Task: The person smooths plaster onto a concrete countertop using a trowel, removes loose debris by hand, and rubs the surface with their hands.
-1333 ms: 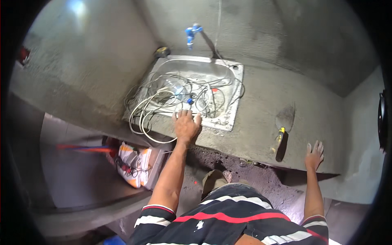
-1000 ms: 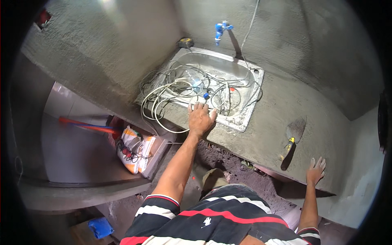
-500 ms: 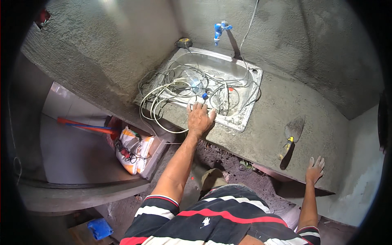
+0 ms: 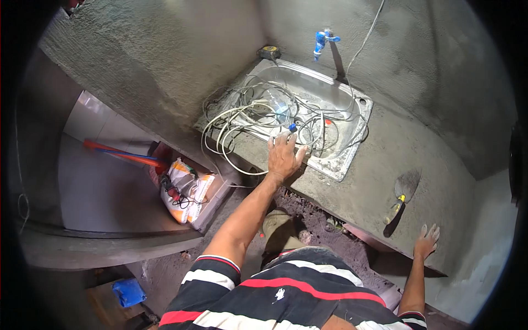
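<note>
My left hand (image 4: 284, 155) lies with fingers spread on the near edge of a metal sink (image 4: 344, 175), and nothing is in its grasp. Loops of pale cable (image 4: 224, 125) fill the sink and spill over its left side. Among them lies a clear plastic bottle (image 4: 281, 111) with a blue cap (image 4: 292, 127), just beyond my left fingertips. Far to the right, my right hand (image 4: 427, 242) rests open and flat on the front edge of the grey cement counter (image 4: 352, 203). A trowel (image 4: 400, 203) with a yellow and black handle lies on the counter between my hands.
A blue tap (image 4: 321, 44) juts from the wall above the sink. The tape measure (image 4: 269, 52) sits at the sink's back left corner. Below left, a white and orange sack (image 4: 190, 195) stands on a ledge with a dark cord on it. A blue packet (image 4: 129, 292) lies lower left.
The whole view has shifted, so the sink and counter appear farther right. Both hands stay in their places on the sink edge and counter.
</note>
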### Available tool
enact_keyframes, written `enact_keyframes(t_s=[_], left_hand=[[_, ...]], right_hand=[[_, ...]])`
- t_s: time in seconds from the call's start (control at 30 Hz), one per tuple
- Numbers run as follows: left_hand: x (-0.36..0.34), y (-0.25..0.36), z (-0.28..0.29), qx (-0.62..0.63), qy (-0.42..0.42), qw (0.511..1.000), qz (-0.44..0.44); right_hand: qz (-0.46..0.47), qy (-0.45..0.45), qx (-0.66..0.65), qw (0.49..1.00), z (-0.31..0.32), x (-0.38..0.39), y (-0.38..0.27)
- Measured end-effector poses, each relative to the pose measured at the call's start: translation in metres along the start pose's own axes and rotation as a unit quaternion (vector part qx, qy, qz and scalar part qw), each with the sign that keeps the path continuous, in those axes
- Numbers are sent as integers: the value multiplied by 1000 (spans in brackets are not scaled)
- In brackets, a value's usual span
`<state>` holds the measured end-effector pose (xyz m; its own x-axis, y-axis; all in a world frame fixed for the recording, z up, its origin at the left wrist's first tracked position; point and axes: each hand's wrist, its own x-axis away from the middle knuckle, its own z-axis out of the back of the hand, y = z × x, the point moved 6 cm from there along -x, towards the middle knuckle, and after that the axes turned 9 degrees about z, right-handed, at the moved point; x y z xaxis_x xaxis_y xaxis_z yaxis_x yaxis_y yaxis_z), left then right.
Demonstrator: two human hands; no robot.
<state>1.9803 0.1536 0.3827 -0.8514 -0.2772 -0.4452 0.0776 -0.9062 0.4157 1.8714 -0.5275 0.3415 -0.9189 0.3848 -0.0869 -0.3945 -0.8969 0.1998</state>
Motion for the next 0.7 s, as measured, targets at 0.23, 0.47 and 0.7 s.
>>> enact_keyframes(t_s=[0.23, 0.47, 0.7], left_hand=[[-110, -22, 47, 133, 127, 983, 22], [-300, -137, -24, 50, -47, 984, 166], [-415, -211, -99, -25, -146, 970, 191]], right_hand=[[11, -67, -19, 997, 9, -12, 8], [8, 101, -153, 983, 74, 3, -12], [2, 95, -343, 935, 163, 53, -98]])
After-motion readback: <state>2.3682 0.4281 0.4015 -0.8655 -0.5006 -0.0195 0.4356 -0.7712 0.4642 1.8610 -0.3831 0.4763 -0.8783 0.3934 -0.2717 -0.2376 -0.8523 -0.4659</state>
